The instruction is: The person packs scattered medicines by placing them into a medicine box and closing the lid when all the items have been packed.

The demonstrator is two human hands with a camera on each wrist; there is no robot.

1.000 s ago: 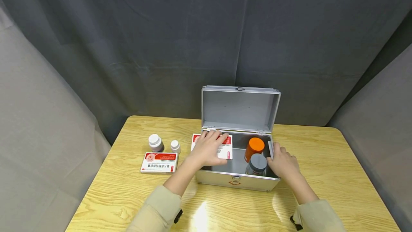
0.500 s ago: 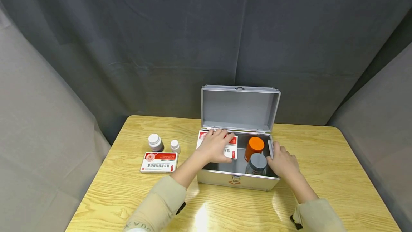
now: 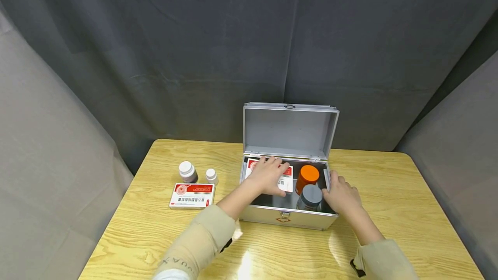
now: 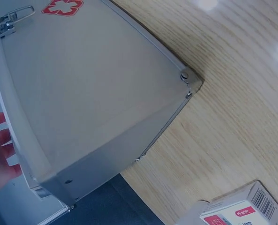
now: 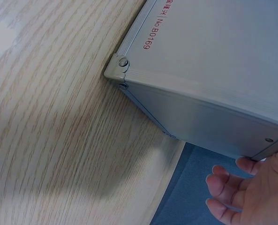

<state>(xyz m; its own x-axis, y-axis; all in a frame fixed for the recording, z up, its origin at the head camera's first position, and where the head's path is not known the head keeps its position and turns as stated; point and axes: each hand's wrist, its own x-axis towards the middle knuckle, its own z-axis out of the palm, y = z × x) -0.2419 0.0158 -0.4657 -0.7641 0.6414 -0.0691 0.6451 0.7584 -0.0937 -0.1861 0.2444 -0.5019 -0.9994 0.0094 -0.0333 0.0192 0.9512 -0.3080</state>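
Note:
My left hand (image 3: 268, 176) grips a red-and-white medicine box (image 3: 286, 182) from above, inside the left part of an open silver first-aid case (image 3: 272, 214). The palm and fingers cover much of that box. In the left wrist view, the fingertips (image 4: 7, 149) show behind the case's front wall. My right hand (image 3: 342, 194) holds the case's right rim, thumb over the edge and fingers outside. Its curled fingers (image 5: 225, 187) show beside the end wall in the right wrist view. An orange-capped bottle (image 3: 308, 176) and a grey-capped jar (image 3: 311, 195) stand upright in the case's right half.
Left of the case, a second red-and-white medicine box (image 3: 192, 196) lies on the wooden table (image 3: 155, 237). Behind it stand a white-capped bottle (image 3: 188, 172) and a smaller white bottle (image 3: 212, 176). The case's lid (image 3: 289, 133) is raised at the back, before a dark curtain (image 3: 233, 55).
My left hand has moved right with the medicine box, from over the case's left rim to inside it. The right hand and the case have stayed in place.

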